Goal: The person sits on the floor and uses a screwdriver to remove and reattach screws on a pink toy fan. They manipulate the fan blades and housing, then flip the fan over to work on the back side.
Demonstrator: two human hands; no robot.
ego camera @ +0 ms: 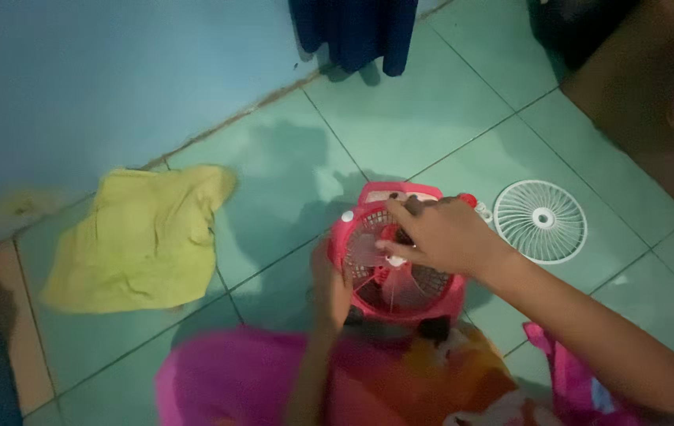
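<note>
fan: small pink box fan (397,264) lying face-up on the green tiled floor (400,118), right in front of the person's lap. Front cover's off, so you can see the pale blades inside the pink frame.

right hand: the right hand (439,234) is draped over the top of the fan, fingers curled down into the middle. Looks like the grip is pinching something small and white at the hub, but it's blurry, so I can't say exactly what it is.

left hand: the left hand (330,288) is on the fan's near-left edge, fingers wrapped round the pink rim, holding it.

grille: round white fan grille (540,221) lying flat on the tile just to the right of the fan, not touching it.

cloth: crumpled yellow cloth (141,237) on the floor, well off to the left, near the blue wall (100,79).

other stuff: dark blue fabric (356,31) hanging down at the top by the wall. Bright pink and orange clothing (368,379) across the person's lap at the bottom of the view.

lighting: pretty dim and a bit smeary, so fine details on the fan are hard to make out.
</note>
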